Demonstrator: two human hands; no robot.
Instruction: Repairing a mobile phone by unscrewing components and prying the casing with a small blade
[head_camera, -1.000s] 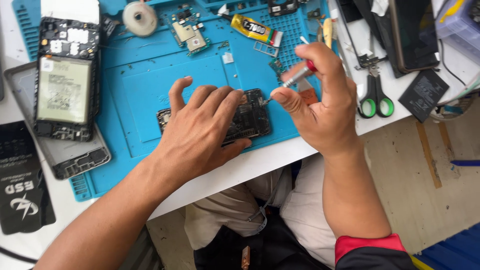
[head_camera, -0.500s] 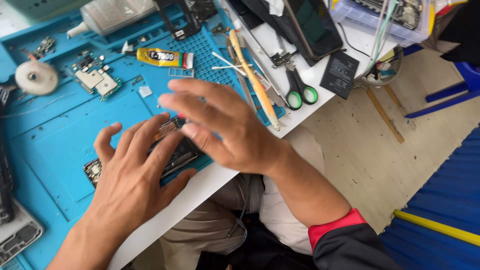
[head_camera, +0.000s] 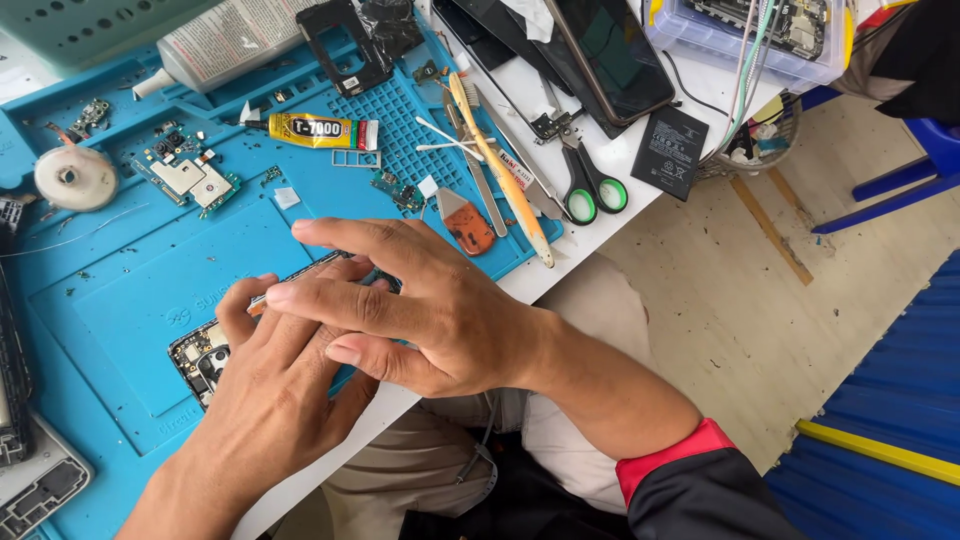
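Observation:
A dark phone circuit board (head_camera: 198, 357) lies on the blue work mat (head_camera: 110, 290) near the table's front edge. My left hand (head_camera: 268, 405) lies over the board with its fingers curled at the far edge, holding it down. Most of the board is hidden beneath it. My right hand (head_camera: 420, 310) hovers across my left hand's fingers, pointing left, flat and spread, with nothing visible in it.
On the mat's far side lie a yellow glue tube (head_camera: 320, 130), a small circuit board (head_camera: 195, 182), a tape roll (head_camera: 75, 178), an orange pick (head_camera: 465, 222) and a yellow toothbrush (head_camera: 500, 170). Green-handled scissors (head_camera: 592, 188), a black battery (head_camera: 670, 140) and a dark-screened phone (head_camera: 610, 55) are on the white table.
A second ago my right hand pinched a red-handled tool at the board's right edge. It now holds nothing and has swung left over my left hand. The view has shifted right.

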